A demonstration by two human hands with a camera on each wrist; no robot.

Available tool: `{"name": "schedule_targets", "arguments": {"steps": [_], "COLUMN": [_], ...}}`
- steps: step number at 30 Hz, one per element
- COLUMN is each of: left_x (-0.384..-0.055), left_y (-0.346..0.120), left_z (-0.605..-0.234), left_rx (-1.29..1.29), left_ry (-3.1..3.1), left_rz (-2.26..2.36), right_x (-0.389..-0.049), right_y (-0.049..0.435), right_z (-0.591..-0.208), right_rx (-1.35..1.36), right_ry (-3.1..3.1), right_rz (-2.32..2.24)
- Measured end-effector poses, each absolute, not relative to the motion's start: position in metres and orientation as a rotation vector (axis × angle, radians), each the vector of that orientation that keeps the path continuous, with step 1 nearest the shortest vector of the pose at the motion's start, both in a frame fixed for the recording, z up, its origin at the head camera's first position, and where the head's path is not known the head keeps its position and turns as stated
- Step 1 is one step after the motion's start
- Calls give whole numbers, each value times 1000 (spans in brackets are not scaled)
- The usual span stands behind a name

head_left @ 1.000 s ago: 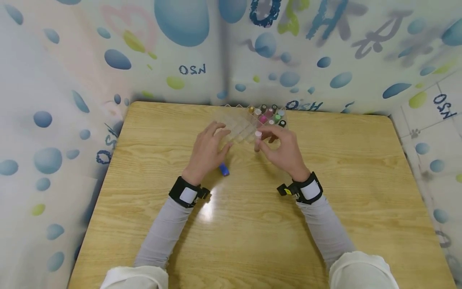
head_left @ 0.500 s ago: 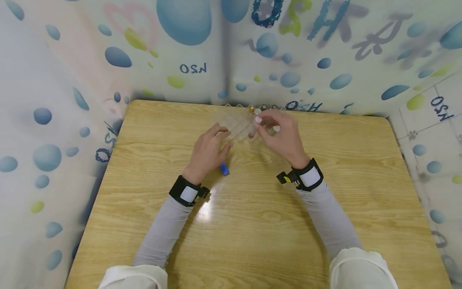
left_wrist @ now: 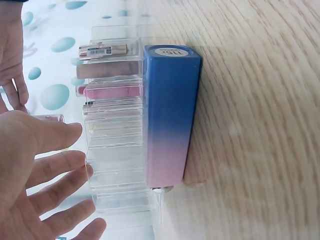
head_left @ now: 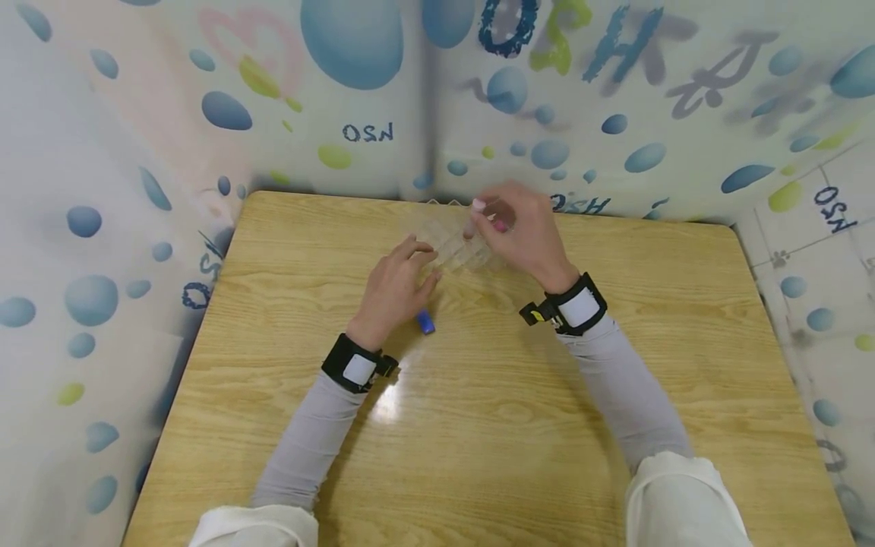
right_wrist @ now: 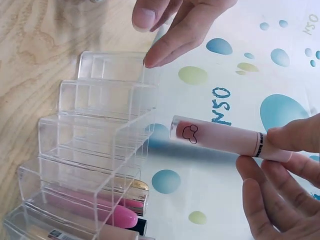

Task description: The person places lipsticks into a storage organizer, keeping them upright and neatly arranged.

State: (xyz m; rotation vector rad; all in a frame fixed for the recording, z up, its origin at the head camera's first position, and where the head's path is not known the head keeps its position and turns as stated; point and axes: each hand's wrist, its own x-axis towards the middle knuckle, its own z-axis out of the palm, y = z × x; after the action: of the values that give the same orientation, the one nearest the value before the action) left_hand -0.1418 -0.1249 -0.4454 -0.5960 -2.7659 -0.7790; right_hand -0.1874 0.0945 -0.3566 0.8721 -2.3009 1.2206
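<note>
In the head view my right hand (head_left: 525,232) is over the right part of a clear lipstick organizer (right_wrist: 80,135) at the table's back. Its thumb and fingers pinch one end of a lip gloss tube (right_wrist: 217,137), pale pink with a small black outline drawing, raised above the compartments in the right wrist view. My left hand (head_left: 396,285) is at the organizer's front left, fingers loosely spread, fingertips right at its rim. Near that hand, a blue-to-pink square lipstick (left_wrist: 172,110) lies on the table in front of the organizer.
The organizer's right-hand slots hold several lip products, among them a bright pink tube (right_wrist: 117,215) and a gold-capped one (right_wrist: 137,185). Slots on the left show bare clear walls. A patterned wall covering (head_left: 383,163) rises right behind the wooden table (head_left: 451,425).
My right hand has carried the lip gloss tube up, back and slightly left, from in front of the organizer to over it. The left hand and the blue-to-pink lipstick have stayed put.
</note>
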Motion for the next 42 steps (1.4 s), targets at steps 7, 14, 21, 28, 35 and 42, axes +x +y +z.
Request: {"name": "schedule_targets", "arguments": {"steps": [7, 14, 21, 28, 35, 42], "left_x": [-140, -137, -132, -131, -135, -138], "left_y": [-126, -126, -127, -125, -125, -125], "left_z": [-448, -452, -453, -451, -448, -447], "left_rx": [-581, -582, -562, -556, -559, -558], "left_ry": [-2774, -2785, -2795, -2783, -2777, -2777], "left_rz": [-787, -800, -784, -789, -784, -787], "right_x": [-203, -234, -247, -255, -262, -267], "right_y": [90, 93, 85, 81, 77, 73], "right_z": [-351, -377, -385, -387, -387, -391], "right_rx": [948, 874, 784, 787, 777, 780], "right_ry": [-2306, -2445, -2523, -2558, -2607, -2654], "right_rz": [1324, 1308, 1196, 1189, 1202, 1223]}}
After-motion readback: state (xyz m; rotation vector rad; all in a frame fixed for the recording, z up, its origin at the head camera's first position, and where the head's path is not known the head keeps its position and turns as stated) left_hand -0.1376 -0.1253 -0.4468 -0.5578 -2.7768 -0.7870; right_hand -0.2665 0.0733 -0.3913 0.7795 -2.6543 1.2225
